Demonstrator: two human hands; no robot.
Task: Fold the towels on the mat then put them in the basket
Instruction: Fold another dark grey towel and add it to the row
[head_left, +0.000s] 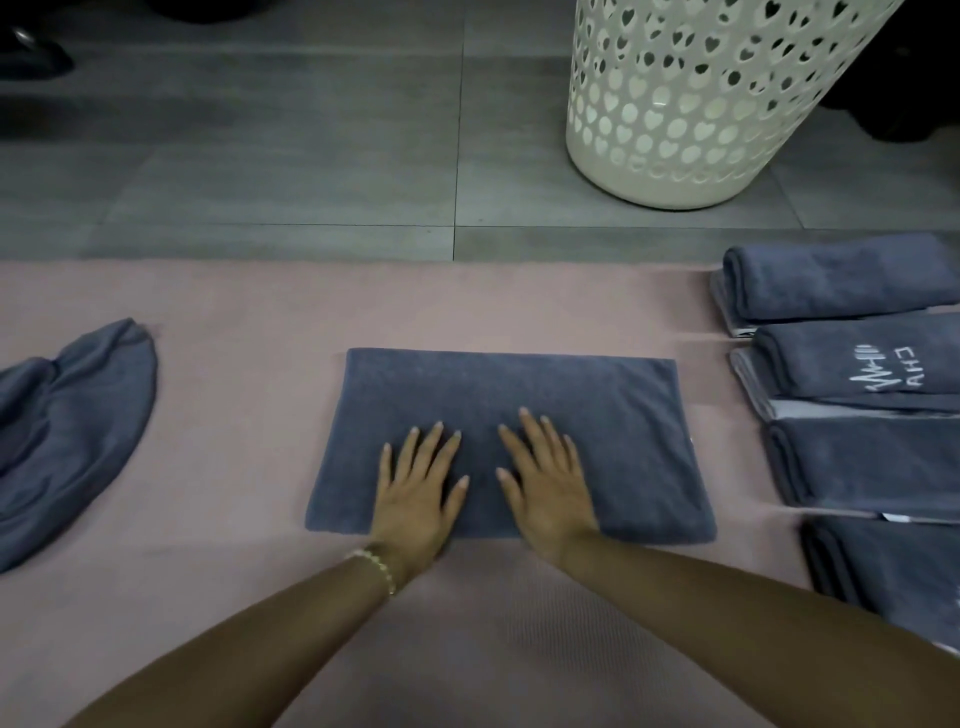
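Observed: one centre towel (519, 400), dark blue-grey, lies on the pink mat (249, 415) as a flat rectangle, long side running left to right. The left hand (418, 493) and right hand (545, 488) both rest on its near half, palms down, fingers straight and spread. The hands sit side by side with a narrow gap between them and grip nothing. A bracelet (376, 564) is on the left wrist.

At the right edge of the mat, four folded towels (841, 280) lie in a row from far to near, one showing white lettering. At the left edge a loose towel (78, 426) lies crumpled and unfolded. The white basket (691, 104) with heart-shaped cut-outs stands on the grey floor (260, 156), beyond the far right part of the mat. Its inside is not visible.

Assessment: the step in hand appears to be smoothing the centre towel between folds. It is wider than the finished ones, so a further fold seems due. The next move calls for lifting one short edge, laying it across evenly, and then placing the piece with the row. The loose towel and the transfer to the basket remain outstanding.
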